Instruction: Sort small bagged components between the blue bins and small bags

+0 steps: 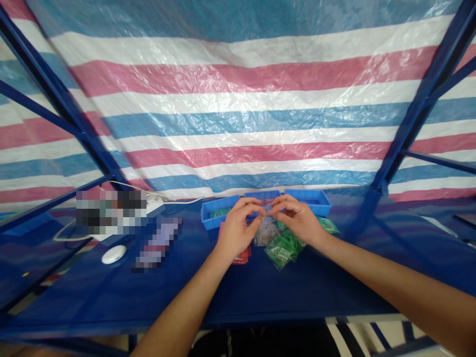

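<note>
My left hand (240,223) and my right hand (293,214) meet over the middle of the table, thumbs and fingers pinched. Between the fingertips is a small see-through plastic bag (266,202) with a reddish tint; its contents are too small to make out. Just beneath lies a clear bag (267,233) of tiny parts. Flat green packets (284,248) are piled under and beside my right hand. Below my left hand, red packets (242,256) are partly covered by it.
Behind the hands stand a left blue bin (206,218) with green pieces, a middle blue bin (256,194) and a right blue bin (320,201). Leftward lie a white oval case (113,254), a blurred-out flat object (159,243) and white cables (70,239). Blue posts (412,119) frame striped sheeting.
</note>
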Tool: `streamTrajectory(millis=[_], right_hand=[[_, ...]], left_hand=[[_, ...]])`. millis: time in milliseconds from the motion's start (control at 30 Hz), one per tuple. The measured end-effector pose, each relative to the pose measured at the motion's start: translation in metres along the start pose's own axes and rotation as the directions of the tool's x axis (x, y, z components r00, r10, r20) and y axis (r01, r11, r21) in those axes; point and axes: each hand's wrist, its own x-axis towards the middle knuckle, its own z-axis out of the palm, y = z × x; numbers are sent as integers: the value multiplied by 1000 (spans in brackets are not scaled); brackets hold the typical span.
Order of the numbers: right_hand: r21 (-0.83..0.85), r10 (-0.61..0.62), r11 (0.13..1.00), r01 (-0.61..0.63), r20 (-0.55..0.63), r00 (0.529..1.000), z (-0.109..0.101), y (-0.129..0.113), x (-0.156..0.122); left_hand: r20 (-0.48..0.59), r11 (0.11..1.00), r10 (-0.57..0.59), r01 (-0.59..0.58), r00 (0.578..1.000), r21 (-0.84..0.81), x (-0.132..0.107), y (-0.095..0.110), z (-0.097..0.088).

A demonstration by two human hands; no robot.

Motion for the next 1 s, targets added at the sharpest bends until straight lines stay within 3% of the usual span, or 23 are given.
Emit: streamTrajectory(millis=[300,433,533,667,800,1000], right_hand=[[-38,17,999,-17,2,1000,0,-2,-2],[-31,-56,998,58,63,996,3,-7,-4],[33,-50,998,47,99,994,6,-9,-6],[84,23,996,-29,71,997,7,-8,-6],[13,-36,999,36,31,999,5,-9,-4],[144,-36,990,10,178,983,4,-9,-2]], left_hand=[[34,997,-70,69,997,28,-1,-2,3],[52,998,-58,57,997,16,-1,0,4],[61,998,-61,59,996,23,-1,-1,3],[48,998,-61,60,997,33,-1,-2,4],[40,999,-48,47,998,17,-1,0,4],[20,1000,-10,10,1000,-10,-1,1,-1]])
